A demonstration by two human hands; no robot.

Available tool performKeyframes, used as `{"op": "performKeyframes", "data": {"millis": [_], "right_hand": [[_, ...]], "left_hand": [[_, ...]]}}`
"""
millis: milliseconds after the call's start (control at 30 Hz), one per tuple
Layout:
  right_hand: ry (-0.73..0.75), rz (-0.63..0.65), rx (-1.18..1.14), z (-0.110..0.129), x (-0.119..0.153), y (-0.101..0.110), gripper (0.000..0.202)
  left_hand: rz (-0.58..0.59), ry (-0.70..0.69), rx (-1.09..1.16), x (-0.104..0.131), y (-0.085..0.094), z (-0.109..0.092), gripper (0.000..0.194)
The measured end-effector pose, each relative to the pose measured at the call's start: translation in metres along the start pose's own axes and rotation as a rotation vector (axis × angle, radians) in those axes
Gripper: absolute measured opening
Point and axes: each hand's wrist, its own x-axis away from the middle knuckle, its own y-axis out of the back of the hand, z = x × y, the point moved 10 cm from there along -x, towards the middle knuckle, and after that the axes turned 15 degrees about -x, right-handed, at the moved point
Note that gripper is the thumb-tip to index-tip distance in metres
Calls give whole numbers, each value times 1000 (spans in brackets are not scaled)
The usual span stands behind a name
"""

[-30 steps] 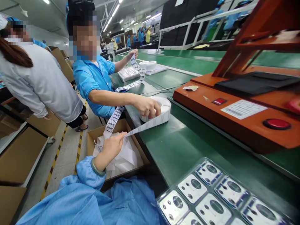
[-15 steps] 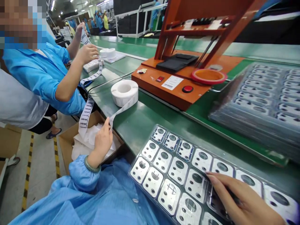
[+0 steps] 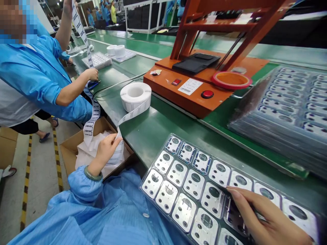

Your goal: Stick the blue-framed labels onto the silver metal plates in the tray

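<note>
Down a little has gone the left hand [image 3: 104, 149], and the white label strip [image 3: 133, 114] it pinches now hangs lower over the cardboard box [image 3: 66, 149] than it did half a second ago. Its grip is closed on the end of that strip, thumb and fingers squeezed together. The strip runs up and back to the white label roll [image 3: 135, 96], which sits flat on the green worktop [image 3: 163, 132] just where it was.

The right hand [image 3: 265, 221] has hardly moved. It lies on the clear plastic tray [image 3: 153, 166] of little metal parts, fingers spread flat and pressing down, so its grip is open and holds nothing (the fingertips may be touching one part, but the view there is too blurry to be sure).

Farther out, the person in blue beside the box has lifted one hand [image 3: 66, 6] high, pulling a printed strip [image 3: 84, 37] up tall. Behind the roll stands the orange machine [image 3: 194, 98] with its red button [image 3: 207, 94]. A stack of trays [image 3: 286, 112] lies to the right.
</note>
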Motion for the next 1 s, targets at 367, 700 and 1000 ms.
{"op": "performKeyframes", "data": {"millis": [367, 700, 1000], "right_hand": [[11, 2, 53, 24, -3, 7, 31], [517, 324, 150, 133, -24, -55, 10], [683, 624, 170, 181, -44, -135, 21]], "left_hand": [[34, 3, 185, 9, -36, 29, 58], [-156, 26, 238, -20, -29, 23, 66], [-73, -141, 171, -58, -21, -13, 50]]}}
